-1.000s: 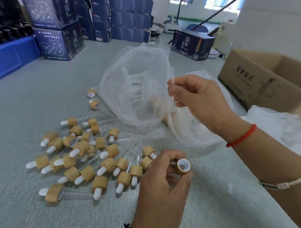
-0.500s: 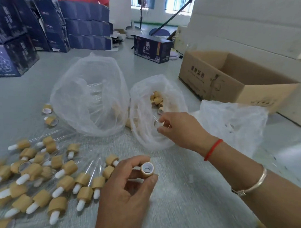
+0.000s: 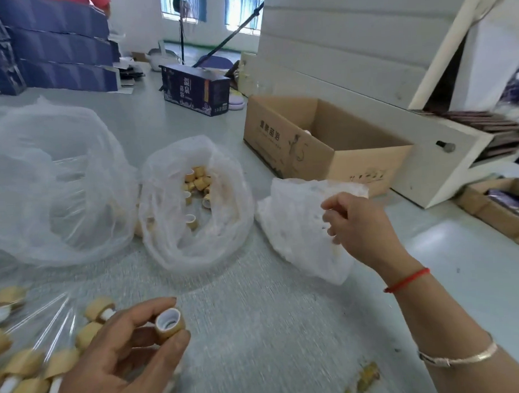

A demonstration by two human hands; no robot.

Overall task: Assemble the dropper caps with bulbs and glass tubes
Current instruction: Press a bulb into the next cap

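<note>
My left hand [image 3: 119, 357] pinches one bamboo dropper cap [image 3: 170, 323] low in the view, its white threaded inside turned up. Over the mouth of a crumpled white bag [image 3: 292, 239], my right hand [image 3: 362, 228] has thumb and fingers curled in a pinch. The thin glass tube it carried a moment ago cannot be made out against the plastic. An open clear bag [image 3: 172, 252] at centre holds several loose bamboo caps [image 3: 197, 181]. A larger clear bag [image 3: 61, 188] lies to the left. Assembled droppers [image 3: 23, 369] with white bulbs lie at the lower left.
An open cardboard box [image 3: 291, 142] stands behind the white bag. Next to it on the right is a white cabinet [image 3: 428, 172]. A dark blue carton [image 3: 195, 88] sits farther back, and stacked blue cartons [image 3: 59, 50] fill the back left. Yellowish crumbs [image 3: 364, 378] lie near my right forearm.
My right hand left the large clear bag with a glass tube, passed the bag of caps and now hovers at the white bag. My view swung right. The left hand kept holding its cap.
</note>
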